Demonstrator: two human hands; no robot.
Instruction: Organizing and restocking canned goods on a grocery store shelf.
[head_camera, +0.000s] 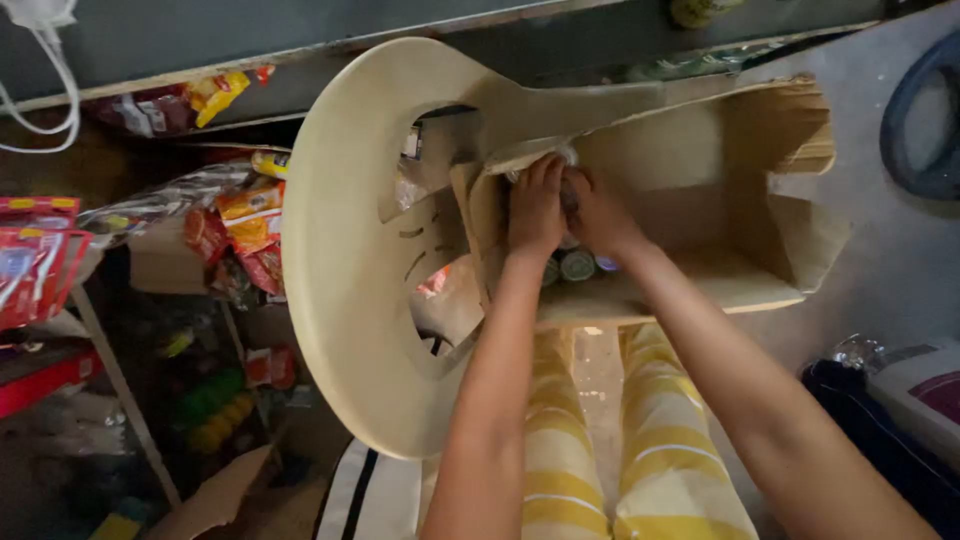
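An open cardboard box (760, 210) lies on a beige plastic chair (340, 290) in front of me. Both my arms reach into its left end. My left hand (535, 208) and my right hand (592, 212) are pressed close together around a small container there, its shape mostly hidden by my fingers. Just below my hands, round lids of small jars (577, 265) show inside the box. My legs in yellow and white striped trousers (660, 440) are below the box.
Packets of snacks (245, 225) hang and pile on a rack at the left, with red hanging cards (30, 260) further left. A dark round object (920, 120) lies on the grey floor at the right. A bag (900, 400) sits at the lower right.
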